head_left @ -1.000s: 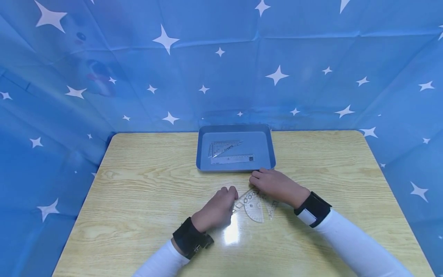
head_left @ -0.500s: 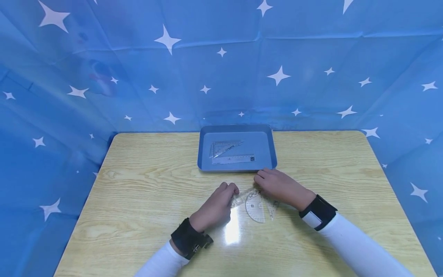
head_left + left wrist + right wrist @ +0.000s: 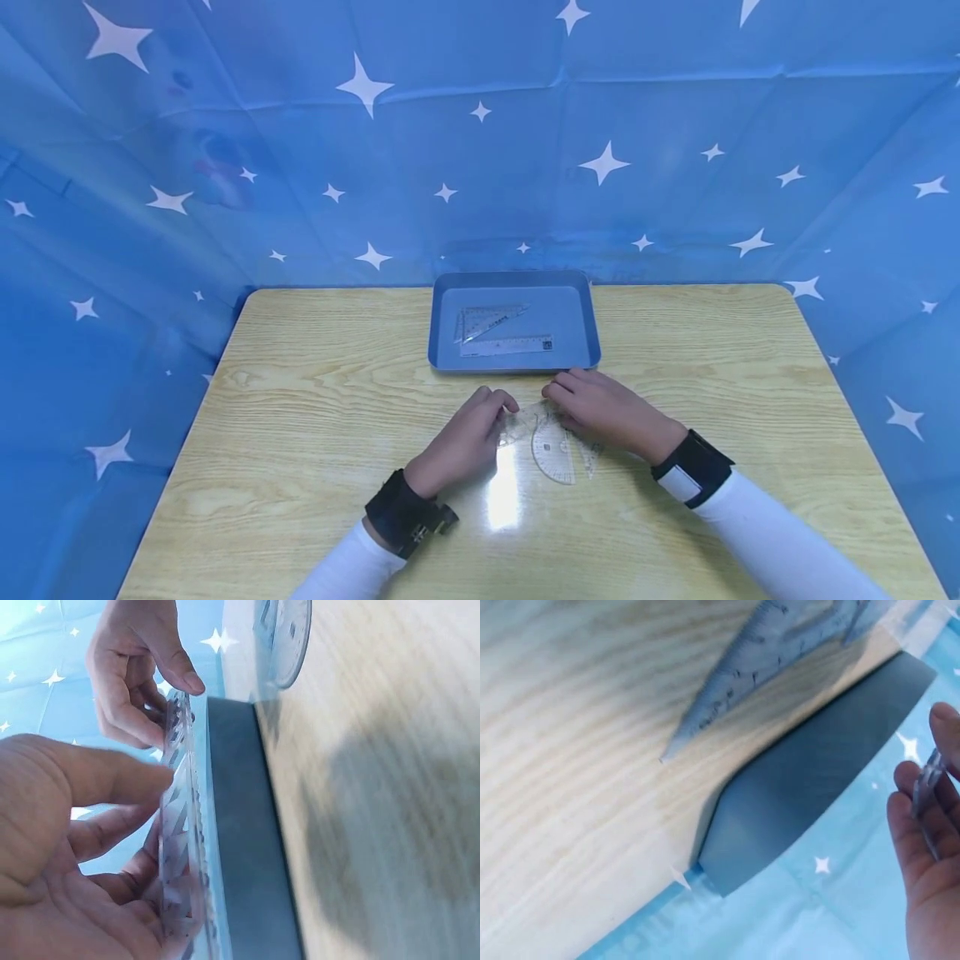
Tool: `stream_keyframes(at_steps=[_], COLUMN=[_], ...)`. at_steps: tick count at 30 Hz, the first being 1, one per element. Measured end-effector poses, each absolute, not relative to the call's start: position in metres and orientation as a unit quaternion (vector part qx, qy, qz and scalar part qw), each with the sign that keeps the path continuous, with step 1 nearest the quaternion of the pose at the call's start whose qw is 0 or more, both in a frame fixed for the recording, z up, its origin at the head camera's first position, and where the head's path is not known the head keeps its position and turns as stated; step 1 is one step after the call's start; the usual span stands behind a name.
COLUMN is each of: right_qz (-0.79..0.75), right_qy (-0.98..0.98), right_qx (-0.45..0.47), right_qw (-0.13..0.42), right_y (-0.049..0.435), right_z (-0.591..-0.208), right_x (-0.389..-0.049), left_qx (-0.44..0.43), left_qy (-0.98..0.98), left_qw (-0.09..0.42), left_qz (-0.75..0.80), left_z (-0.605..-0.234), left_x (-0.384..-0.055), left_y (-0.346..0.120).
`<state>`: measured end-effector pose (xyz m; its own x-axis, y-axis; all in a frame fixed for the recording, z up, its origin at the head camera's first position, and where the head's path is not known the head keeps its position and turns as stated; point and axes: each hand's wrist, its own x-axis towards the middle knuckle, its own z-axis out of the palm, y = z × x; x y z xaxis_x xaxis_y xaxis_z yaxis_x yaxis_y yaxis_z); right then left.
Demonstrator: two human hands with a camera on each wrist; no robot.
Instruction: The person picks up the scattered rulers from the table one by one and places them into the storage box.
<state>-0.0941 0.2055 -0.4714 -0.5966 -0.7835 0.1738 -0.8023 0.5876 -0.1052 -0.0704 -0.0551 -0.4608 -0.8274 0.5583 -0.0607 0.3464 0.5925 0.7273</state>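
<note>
Above the table my left hand (image 3: 463, 443) pinches the left end of a clear plastic ruler (image 3: 517, 425). Fingers and thumb of my right hand (image 3: 603, 414) grip its other end. Seen nearly edge-on in the left wrist view, the ruler (image 3: 180, 855) shows cut-out shapes along its length. Below it on the table lies a clear protractor (image 3: 552, 457), curved edge to the left. A clear set square (image 3: 589, 456) lies just right of the protractor, partly hidden by my right hand; its pointed tip and scale show in the right wrist view.
Just beyond my hands stands a shallow blue tray (image 3: 577, 317). Inside, another clear ruler (image 3: 502, 345) lies in front of a clear set square (image 3: 480, 323). The wooden table (image 3: 315, 358) ends at a blue curtain (image 3: 480, 167) with white stars.
Still held at both ends, the ruler has tilted, and its markings show less distinctly from above. My left hand has risen slightly in the head view; the tray's contents have stayed put.
</note>
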Motion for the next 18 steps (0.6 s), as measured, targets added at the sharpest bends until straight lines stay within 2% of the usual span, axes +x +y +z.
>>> stream_keyframes(at_steps=[8,18], right_qz=[0.113,0.134], right_qy=[-0.876,-0.879], right_qx=[0.459,0.443], right_qw=[0.095,0.117], right_y=[0.202,0.204], right_z=[-0.463,-0.45], right_x=[-0.096,-0.102], left_qx=[0.275,0.253], left_qy=[0.875,0.904], left_qw=[0.096,0.07], left_qz=[0.387,0.339], left_z=[-0.453,-0.436], left_x=[-0.078,-0.085], left_y=[-0.061,-0.073])
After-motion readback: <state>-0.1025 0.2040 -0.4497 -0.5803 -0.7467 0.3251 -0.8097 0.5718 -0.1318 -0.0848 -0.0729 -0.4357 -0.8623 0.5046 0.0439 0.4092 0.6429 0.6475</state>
